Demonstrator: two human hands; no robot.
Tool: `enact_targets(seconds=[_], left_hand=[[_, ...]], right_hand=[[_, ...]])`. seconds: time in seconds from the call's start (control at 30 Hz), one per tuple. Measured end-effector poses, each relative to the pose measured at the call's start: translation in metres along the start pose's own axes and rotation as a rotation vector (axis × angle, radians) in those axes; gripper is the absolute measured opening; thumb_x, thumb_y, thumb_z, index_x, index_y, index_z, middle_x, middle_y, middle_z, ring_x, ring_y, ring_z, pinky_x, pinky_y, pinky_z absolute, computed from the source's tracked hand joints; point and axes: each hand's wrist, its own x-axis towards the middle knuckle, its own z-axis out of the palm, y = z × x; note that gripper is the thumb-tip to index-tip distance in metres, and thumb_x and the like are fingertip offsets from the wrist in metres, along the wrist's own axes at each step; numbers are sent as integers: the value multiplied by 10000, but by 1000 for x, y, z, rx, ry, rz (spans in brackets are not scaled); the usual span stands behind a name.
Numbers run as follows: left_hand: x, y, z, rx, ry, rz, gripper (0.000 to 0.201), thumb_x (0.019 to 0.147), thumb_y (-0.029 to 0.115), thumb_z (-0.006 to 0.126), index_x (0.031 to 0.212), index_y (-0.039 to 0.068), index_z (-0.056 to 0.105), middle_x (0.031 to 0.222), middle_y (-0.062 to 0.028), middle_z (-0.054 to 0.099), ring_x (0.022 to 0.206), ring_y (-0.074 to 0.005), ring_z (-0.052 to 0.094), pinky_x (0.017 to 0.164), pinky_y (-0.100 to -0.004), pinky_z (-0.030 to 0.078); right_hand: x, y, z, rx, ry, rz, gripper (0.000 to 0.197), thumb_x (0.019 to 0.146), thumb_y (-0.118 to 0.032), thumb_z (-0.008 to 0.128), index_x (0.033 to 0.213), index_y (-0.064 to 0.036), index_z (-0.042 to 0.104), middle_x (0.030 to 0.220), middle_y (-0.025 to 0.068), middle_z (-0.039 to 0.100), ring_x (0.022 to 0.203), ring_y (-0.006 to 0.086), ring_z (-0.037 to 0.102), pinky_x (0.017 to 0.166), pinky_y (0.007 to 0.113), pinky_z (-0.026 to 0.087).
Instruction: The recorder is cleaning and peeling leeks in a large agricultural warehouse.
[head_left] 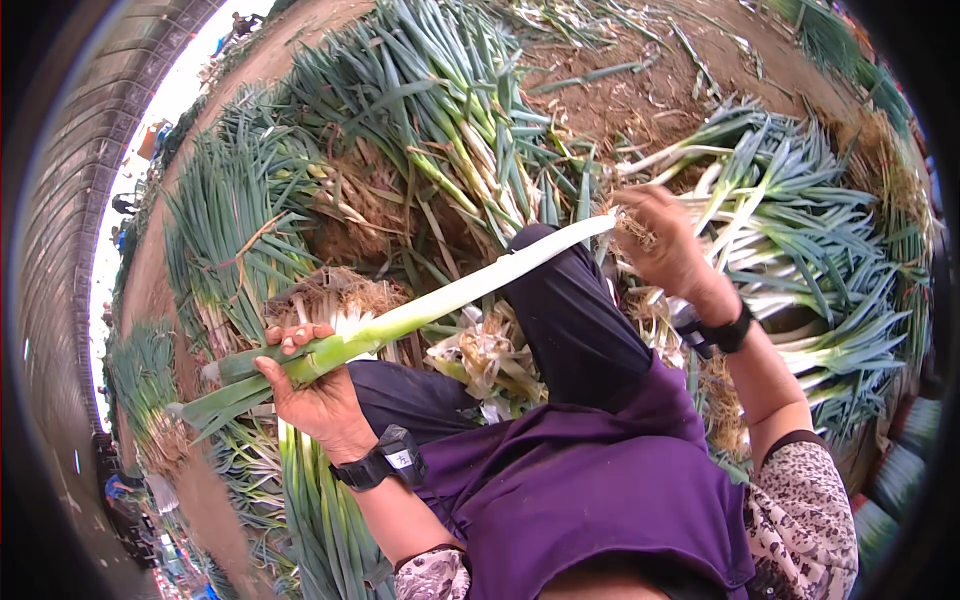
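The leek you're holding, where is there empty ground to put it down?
Bare brown soil lies beyond the knees, between the left leek heap and the right leek pile. Everywhere nearer is crowded: leeks surround the legs and both hands.

Your left hand [315,385] sits low on your left, palm turned up toward you, fingers [298,335] curled over the top and closed in a firm grip, the thumb tucked underneath. That wrist is bent back slightly, and the bare forearm runs down and to the right toward the lower edge. Your right hand [665,245] is raised higher and farther out, on your right, its back facing you. Its fingers are bunched together and pinched shut at the tips. The right wrist is flexed, and the forearm drops steeply down to a bent elbow. Both arms are apart, elbows held close to your body.
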Motion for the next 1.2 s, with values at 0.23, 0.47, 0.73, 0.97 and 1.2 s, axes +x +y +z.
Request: enact_targets(seconds=[0.23, 0.47, 0.73, 0.97, 1.2], left_hand=[[-28, -1, 2, 42, 39, -49, 290, 912, 219, 603, 1084, 21, 478, 837, -64, 496, 899, -218, 500, 920, -413, 427], [-36, 5, -2, -13, -26, -68, 252, 917, 159, 588, 1082, 5, 476, 846, -75, 476, 903, -219, 482, 934, -413, 399], [-38, -1, 5, 98, -52, 12, 299, 881, 223, 649, 1057, 23, 514, 887, -65, 437, 811, -174, 449, 777, -326, 405], [-37, 13, 0, 107, -73, 101, 401, 799, 344, 731, 1010, 41, 574, 784, -34, 393, 688, -133, 437, 619, -249, 393], [-31, 32, -8, 89, -36, 113, 414, 720, 408, 780, 838, 43, 623, 693, -11, 460, 585, -109, 474, 568, -239, 426]], right_hand=[[-9, -63, 59, 156, -143, -346, 273, 779, -128, 664, 1028, -29, 614, 955, 106, 560, 894, 282, 572, 754, 363, 499], [-17, -61, 76, 34, -318, -507, 270, 754, -120, 572, 983, 23, 588, 935, 110, 519, 907, 258, 531, 706, 349, 499], [-28, -45, 78, 301, 70, -36, 148, 723, -16, 666, 842, -27, 578, 750, 110, 597, 672, 255, 619, 590, 330, 508], [-116, 149, 51, -262, 302, 629, 104, 808, -126, 622, 840, -32, 592, 720, 215, 625, 689, 372, 634, 621, 421, 506], [-128, 148, 21, -272, -3, 612, 357, 747, -285, 751, 962, -17, 656, 857, 178, 652, 782, 315, 642, 683, 372, 501]])
